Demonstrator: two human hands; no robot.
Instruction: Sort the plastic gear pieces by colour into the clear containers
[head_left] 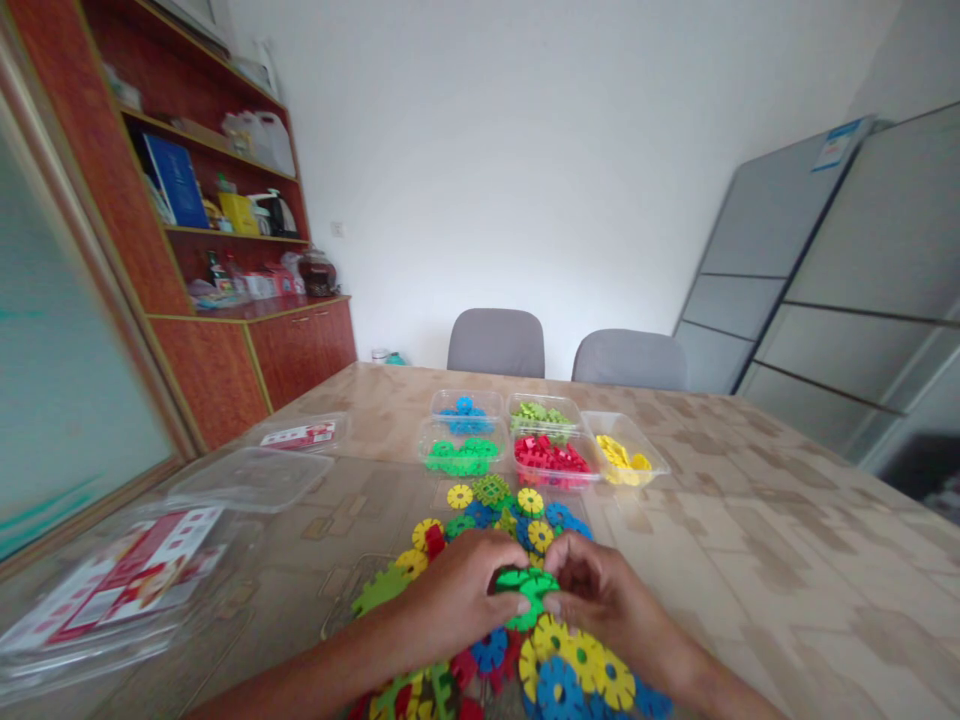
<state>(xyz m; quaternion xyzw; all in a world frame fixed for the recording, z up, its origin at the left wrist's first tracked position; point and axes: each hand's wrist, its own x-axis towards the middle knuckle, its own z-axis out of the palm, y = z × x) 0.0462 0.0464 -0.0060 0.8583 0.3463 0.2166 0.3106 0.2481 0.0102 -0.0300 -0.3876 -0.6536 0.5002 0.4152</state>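
Between my two hands are green notched plastic discs (528,592), several of them close together. My left hand (476,585) pinches them from the left with thumb and fingers. From the other side my right hand (600,592) grips their right edge, its fingers curled. Beneath and around the hands lies a loose pile of interlocking pieces: yellow discs (583,655), a blue disc (559,690), red pieces and light green squares (491,489). Whether the held discs are joined or just stacked, I cannot tell.
Beyond the pile stand clear plastic boxes of sorted pieces: blue (465,413), green (460,457), light green (540,415), red (553,457) and yellow (622,455). Clear lids (251,478) and labelled packaging (127,575) lie at the left. Two grey chairs (496,340) are behind the table.
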